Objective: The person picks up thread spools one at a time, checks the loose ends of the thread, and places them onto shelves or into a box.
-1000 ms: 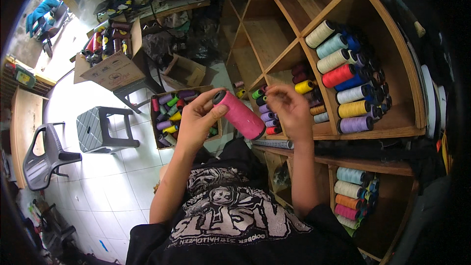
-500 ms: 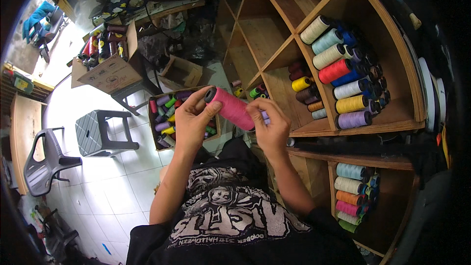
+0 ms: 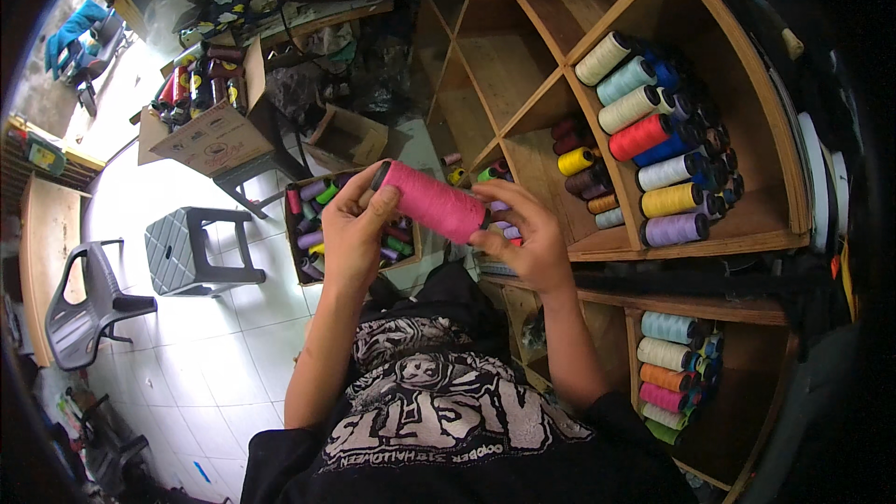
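Note:
A spool of pink thread (image 3: 435,203) with black ends is held in front of my chest, slanting down to the right. My left hand (image 3: 353,224) grips its upper left end, thumb on the near side and fingers behind. At the lower right end, my right hand (image 3: 534,235) has its thumb and bent fingers around the black rim. Beyond and below the hands, a cardboard box of mixed thread spools (image 3: 310,241) stands on the floor, partly hidden by my left hand and the pink spool.
To the right stands a wooden shelf (image 3: 611,250) with thread spools stacked in its compartments, including a red spool (image 3: 640,136). A lower compartment holds more, among them an orange spool (image 3: 665,377). Left are a grey stool (image 3: 175,252), a chair (image 3: 86,303) and a raised cardboard box (image 3: 210,142) of spools.
The pink spool has shifted slightly left and turned a little in my hands. My right hand has moved slightly right, its fingers now at the spool's lower end.

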Demonstrator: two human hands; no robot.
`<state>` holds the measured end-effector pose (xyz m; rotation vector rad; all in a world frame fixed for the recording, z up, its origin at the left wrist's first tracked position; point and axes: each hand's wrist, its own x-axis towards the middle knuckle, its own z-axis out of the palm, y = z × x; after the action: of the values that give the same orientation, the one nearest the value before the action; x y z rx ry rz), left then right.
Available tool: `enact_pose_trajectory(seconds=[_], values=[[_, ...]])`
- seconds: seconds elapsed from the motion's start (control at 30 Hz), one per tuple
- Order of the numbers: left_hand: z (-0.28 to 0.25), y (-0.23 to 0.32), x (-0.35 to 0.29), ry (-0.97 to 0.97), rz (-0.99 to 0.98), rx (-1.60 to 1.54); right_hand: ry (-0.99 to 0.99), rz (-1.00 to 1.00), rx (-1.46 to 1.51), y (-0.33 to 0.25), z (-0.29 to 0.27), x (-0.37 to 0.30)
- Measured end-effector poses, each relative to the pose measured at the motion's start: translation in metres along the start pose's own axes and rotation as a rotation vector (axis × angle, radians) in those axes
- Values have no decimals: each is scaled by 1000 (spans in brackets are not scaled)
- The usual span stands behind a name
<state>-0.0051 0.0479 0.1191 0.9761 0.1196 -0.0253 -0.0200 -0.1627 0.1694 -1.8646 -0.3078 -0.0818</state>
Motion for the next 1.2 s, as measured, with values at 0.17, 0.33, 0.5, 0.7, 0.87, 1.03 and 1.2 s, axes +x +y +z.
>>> enact_pose_trajectory(seconds=[0.17, 0.33, 0.5, 0.7, 0.87, 1.03, 1.2], values=[[7, 1, -1, 39, 8, -52, 162, -100, -159, 2, 17, -5], [3, -3, 1, 31, 7, -3, 318, -62, -100, 11, 28, 1], [5, -4, -1, 16, 7, 11, 377, 94, -143, 8, 28, 9], [4, 0, 0, 31, 21, -27, 472, 247, -2, 27, 2, 28], [5, 3, 0, 48, 20, -12, 439, 87, 195, 20, 0, 33], [3, 2, 2, 39, 26, 10, 66, 235, 264, 12, 0, 18], [-1, -1, 2, 28, 27, 36, 173, 391, 125, 4, 10, 17]])
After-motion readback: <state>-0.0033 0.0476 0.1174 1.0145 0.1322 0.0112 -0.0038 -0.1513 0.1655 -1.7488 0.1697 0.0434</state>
